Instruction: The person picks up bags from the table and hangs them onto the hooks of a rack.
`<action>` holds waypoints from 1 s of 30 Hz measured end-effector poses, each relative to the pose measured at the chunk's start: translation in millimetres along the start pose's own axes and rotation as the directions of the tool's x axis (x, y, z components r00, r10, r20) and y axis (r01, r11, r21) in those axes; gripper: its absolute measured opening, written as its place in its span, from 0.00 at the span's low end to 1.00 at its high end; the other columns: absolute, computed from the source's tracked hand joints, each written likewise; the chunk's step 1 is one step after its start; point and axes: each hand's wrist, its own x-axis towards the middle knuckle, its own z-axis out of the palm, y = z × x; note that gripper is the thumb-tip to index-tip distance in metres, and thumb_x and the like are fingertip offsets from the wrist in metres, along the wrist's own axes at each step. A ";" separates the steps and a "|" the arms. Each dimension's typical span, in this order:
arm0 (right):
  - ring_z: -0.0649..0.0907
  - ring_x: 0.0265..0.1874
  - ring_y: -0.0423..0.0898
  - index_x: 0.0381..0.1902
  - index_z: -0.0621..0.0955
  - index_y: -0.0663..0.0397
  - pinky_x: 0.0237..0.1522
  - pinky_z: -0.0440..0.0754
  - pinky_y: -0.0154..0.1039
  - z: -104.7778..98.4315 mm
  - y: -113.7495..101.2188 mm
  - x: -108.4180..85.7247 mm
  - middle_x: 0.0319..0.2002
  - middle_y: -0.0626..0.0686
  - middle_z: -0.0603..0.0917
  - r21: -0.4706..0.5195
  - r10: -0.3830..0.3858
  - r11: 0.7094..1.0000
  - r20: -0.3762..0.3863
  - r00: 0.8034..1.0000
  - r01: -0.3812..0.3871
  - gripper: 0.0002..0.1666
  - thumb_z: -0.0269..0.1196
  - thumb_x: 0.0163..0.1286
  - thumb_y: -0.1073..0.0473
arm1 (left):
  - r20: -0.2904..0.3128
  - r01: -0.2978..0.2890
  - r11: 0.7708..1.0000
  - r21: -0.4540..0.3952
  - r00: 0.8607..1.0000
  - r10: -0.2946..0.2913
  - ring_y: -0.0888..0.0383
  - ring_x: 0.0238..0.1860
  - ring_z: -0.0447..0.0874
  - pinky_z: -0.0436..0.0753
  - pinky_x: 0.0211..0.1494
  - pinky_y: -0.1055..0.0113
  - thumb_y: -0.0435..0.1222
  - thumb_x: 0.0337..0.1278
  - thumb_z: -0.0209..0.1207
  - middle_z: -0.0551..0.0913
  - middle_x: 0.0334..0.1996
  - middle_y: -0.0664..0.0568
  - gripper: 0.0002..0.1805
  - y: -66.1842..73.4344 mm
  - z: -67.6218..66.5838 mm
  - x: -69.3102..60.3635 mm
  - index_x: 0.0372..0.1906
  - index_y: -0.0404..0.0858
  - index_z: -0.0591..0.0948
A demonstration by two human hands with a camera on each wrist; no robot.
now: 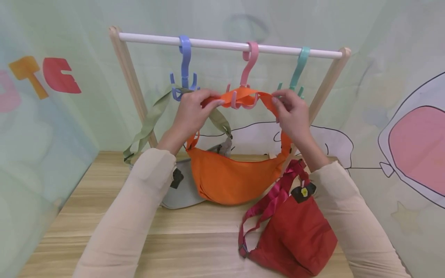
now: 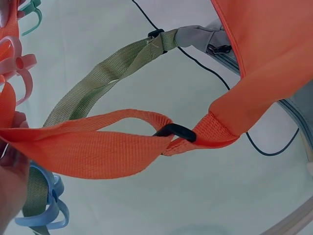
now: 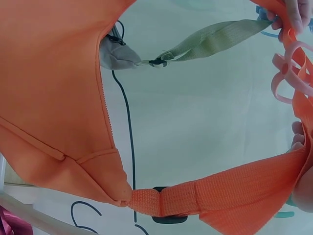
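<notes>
The orange strap (image 1: pixel 265 101) is pinched between thumb and fingers by both the left hand (image 1: pixel 194 110) and the right hand (image 1: pixel 293 114), one on either side of the pink hook (image 1: pixel 251 65). Between the hands, the webbing is twisted and passed behind the hook's front prongs; whether any weight is borne there cannot be told. Below, the orange bag (image 1: pixel 236 179) is hung from the strap, zipped edge uppermost. It is judged light and soft, likely to swing and fold but hardly to break; the flat webbing seems grippy enough, and is best held near the hook, clear of the black buckle (image 3: pixel 170 205). Farther out, the rail (image 1: pixel 219 44) is also hung with a blue hook (image 1: pixel 185 58) and a green hook (image 1: pixel 299 67). By its olive strap (image 1: pixel 153 112), a gray bag (image 1: pixel 180 200) is suspended from the blue one. The table (image 1: pixel 187 239) is occupied at right by a red bag (image 1: pixel 295 235).
</notes>
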 end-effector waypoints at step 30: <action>0.74 0.19 0.51 0.45 0.77 0.61 0.21 0.73 0.29 0.2 5.1 -2.3 0.28 0.53 0.78 0.050 -0.040 0.998 -0.055 0.998 0.043 0.13 0.55 0.68 0.58 | 0.006 -0.096 0.995 -0.033 0.995 0.096 0.54 0.36 0.78 0.78 0.42 0.65 0.35 0.51 0.63 0.83 0.37 0.45 0.15 1.5 -0.4 -2.3 0.44 0.31 0.82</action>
